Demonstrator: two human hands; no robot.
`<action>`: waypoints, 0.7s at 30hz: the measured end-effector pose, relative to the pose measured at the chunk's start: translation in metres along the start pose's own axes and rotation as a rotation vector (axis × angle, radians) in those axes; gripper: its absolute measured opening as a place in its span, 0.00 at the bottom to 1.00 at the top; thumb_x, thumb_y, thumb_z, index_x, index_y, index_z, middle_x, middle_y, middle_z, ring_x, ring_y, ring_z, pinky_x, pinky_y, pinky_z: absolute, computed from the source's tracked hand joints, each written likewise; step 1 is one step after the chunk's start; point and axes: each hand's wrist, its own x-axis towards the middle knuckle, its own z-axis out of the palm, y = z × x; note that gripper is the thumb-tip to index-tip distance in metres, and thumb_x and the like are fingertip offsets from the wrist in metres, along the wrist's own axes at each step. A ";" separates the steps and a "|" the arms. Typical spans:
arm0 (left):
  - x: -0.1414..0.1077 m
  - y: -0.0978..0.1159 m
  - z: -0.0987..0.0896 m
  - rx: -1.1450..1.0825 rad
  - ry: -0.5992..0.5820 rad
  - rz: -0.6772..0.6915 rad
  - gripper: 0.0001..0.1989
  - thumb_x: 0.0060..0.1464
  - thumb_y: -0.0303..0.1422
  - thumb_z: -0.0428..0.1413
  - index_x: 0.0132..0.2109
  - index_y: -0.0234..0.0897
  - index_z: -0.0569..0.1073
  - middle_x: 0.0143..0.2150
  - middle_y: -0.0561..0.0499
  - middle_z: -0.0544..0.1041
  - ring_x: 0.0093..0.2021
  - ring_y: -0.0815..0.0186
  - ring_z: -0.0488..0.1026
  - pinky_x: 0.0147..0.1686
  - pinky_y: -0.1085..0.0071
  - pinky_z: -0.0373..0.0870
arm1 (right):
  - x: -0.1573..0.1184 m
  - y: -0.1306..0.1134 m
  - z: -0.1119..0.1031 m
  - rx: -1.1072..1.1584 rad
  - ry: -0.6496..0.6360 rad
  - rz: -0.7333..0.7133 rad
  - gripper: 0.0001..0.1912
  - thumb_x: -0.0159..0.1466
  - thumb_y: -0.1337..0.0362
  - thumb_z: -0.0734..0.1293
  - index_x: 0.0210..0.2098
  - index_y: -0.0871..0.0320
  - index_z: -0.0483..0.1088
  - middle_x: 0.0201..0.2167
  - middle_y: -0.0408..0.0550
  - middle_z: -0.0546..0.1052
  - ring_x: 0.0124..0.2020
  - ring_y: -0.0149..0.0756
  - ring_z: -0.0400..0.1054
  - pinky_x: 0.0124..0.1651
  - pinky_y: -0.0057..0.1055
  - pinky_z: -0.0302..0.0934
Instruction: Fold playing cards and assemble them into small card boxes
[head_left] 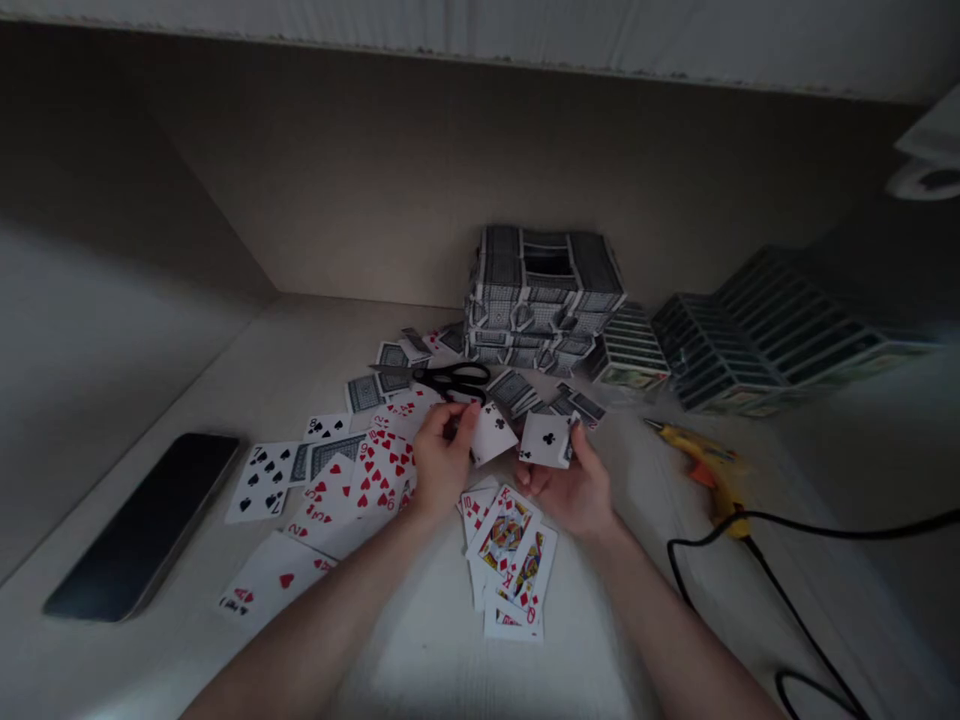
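Between thumb and fingers, my left hand (441,455) pinches a playing card with club pips (493,434). An ace of clubs (546,440) is held by its right edge in my right hand (574,485), facing up; a dark patterned piece shows at that edge. The two cards are close together in mid-view. Just beyond my left hand lie black-handled scissors (454,378). Below the hands a small pile holds a king of diamonds (507,535) and other red face cards. Many heart and spade cards, such as a seven of spades (259,482), spread out at left.
A box-shaped structure of dark-backed cards (544,295) stands against the back wall. Stepped card structures (780,340) fill the back right. A yellow glue gun (705,465) with a black cord (847,525) lies at right, a phone (142,525) at left. A ledge (480,40) overhangs the top.
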 end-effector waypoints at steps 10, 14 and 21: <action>-0.004 0.000 -0.001 0.020 -0.068 0.096 0.09 0.50 0.37 0.54 0.34 0.35 0.72 0.30 0.52 0.72 0.31 0.71 0.68 0.30 0.77 0.64 | 0.001 0.007 -0.006 -0.013 0.006 -0.062 0.14 0.53 0.53 0.68 0.33 0.56 0.71 0.26 0.44 0.74 0.27 0.35 0.67 0.29 0.32 0.64; -0.001 -0.003 0.000 0.034 -0.031 0.102 0.08 0.50 0.36 0.55 0.34 0.35 0.72 0.30 0.52 0.72 0.30 0.71 0.67 0.31 0.76 0.64 | 0.002 0.004 -0.008 -0.024 0.027 -0.124 0.17 0.55 0.50 0.65 0.37 0.55 0.71 0.36 0.47 0.75 0.26 0.34 0.66 0.24 0.31 0.62; -0.001 0.002 0.000 -0.081 -0.107 0.013 0.10 0.50 0.36 0.55 0.37 0.35 0.72 0.33 0.51 0.74 0.33 0.70 0.70 0.34 0.75 0.67 | 0.001 0.003 -0.004 -0.045 -0.023 -0.094 0.18 0.55 0.52 0.66 0.38 0.59 0.72 0.32 0.48 0.77 0.29 0.37 0.70 0.27 0.31 0.65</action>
